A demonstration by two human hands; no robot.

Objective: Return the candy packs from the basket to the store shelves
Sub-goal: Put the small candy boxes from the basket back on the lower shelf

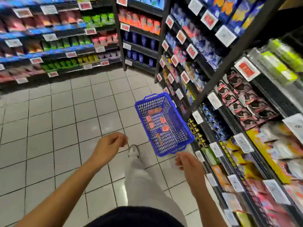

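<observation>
- Where the blue basket point(164, 124) sits on the tiled floor point(65, 128), it serves as my landmark: plastic mesh, handles down, one long side just beside the foot of the right-hand shelves point(237, 112).
- Candy packs point(156, 122): several small orange-pink packs lie loose on the basket's bottom toward its far end; one narrow striped pack point(158, 138) lies nearer me.
- My right hand point(188, 163): just this side of the basket's near rim, fingers loosely curled, holding nothing that I can see; whether the fingertips touch the rim I cannot tell.
- My left hand point(109, 146): left of the basket and apart from it, fingers loosely curled, holding nothing.
- My shoe point(133, 150) and pale trouser leg: on the tiles between the two hands, near the basket's near-left corner.
- Shelves beyond the basket and to its left point(57, 43): rows of coloured packs with price tags, blurred.
</observation>
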